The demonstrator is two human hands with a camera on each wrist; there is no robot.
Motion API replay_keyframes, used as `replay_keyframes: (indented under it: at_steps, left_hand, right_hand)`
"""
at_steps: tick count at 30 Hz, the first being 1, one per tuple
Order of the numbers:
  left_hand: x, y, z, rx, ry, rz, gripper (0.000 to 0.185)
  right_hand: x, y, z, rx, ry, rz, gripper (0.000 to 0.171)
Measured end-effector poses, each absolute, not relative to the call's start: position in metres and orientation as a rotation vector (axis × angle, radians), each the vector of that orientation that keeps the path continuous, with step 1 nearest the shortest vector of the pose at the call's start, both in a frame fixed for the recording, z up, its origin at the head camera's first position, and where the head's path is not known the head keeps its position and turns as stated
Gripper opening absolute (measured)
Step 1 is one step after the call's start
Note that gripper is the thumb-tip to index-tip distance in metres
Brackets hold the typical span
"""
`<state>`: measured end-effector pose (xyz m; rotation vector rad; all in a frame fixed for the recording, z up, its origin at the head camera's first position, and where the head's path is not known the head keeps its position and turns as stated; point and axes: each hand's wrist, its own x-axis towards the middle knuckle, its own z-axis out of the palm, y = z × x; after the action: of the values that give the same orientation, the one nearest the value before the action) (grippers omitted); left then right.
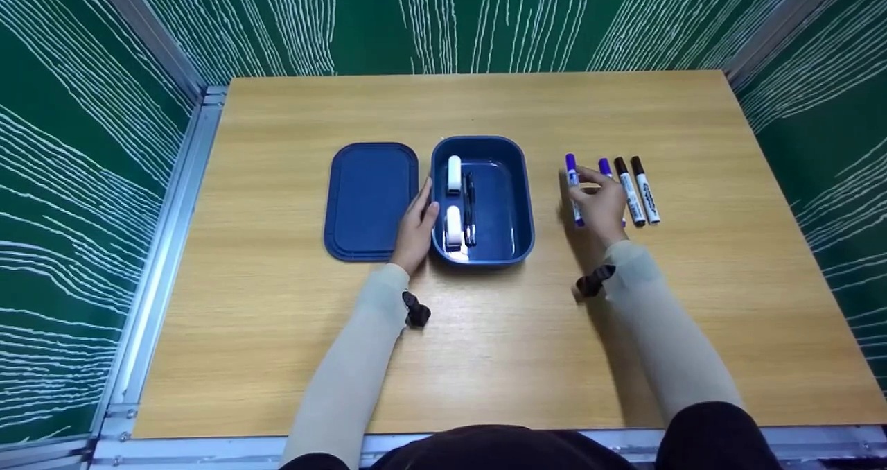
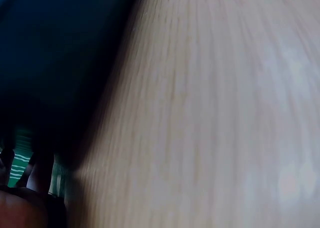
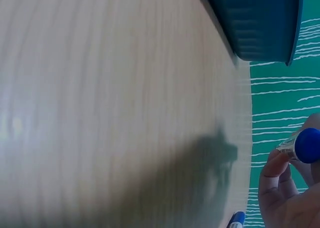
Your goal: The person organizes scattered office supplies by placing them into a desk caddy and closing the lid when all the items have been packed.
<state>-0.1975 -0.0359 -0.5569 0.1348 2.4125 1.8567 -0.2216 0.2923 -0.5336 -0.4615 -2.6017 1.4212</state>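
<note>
The right hand [image 3: 292, 195] pinches a blue-capped marker [image 3: 302, 145] at the lower right, fingers curled round it. A blue tray [image 3: 260, 23] sits at the top on the wooden table [image 3: 110, 108] (the hand's shadow falls across it). Another blue cap [image 3: 236, 220] peeks in at the bottom edge.

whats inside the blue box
The blue box holds two white erasers and a dark pen. Anything beneath them is hidden.

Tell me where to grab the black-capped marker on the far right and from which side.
Pinch the far-right marker across its white barrel at mid-length, coming from above. It lies flat on the table with a neighbouring black-capped marker close on its left, so only the top and right side look free.
</note>
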Motion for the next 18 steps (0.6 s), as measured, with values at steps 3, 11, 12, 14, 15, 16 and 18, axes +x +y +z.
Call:
replay_keyframes:
  at_steps: [3, 11, 12, 14, 15, 16, 18]
  left_hand:
    - [-0.198, -0.036, -0.558, 0.151, 2.416, 1.856, 0.053]
    - [-0.198, -0.036, -0.558, 0.174, 2.408, 1.872, 0.053]
    - [-0.198, -0.036, -0.558, 0.173, 2.408, 1.875, 0.053]
    - [-0.198, -0.036, -0.558, 0.166, 2.406, 1.877, 0.053]
    - [-0.198, -0.036, -0.558, 0.164, 2.405, 1.878, 0.053]
    - [-0.198, -0.036, -0.558, 0.162, 2.403, 1.879, 0.053]
    - [-0.198, -0.036, -0.558, 0.160, 2.405, 1.878, 0.053]
  right_hand:
    - [-0.221, 0.289, -0.533, -0.465, -2.574, 1.447, 0.043]
    - [-0.218, 0.277, -0.527, -0.470, -2.445, 1.555, 0.027]
    - [-0.218, 0.276, -0.526, -0.464, -2.431, 1.565, 0.025]
    - [-0.217, 0.274, -0.525, -0.442, -2.409, 1.579, 0.022]
    - [-0.217, 0.273, -0.525, -0.428, -2.401, 1.582, 0.021]
    - [-0.217, 0.272, -0.524, -0.413, -2.393, 1.586, 0.021]
    - [-0.217, 0.270, -0.524, -0.387, -2.389, 1.586, 0.021]
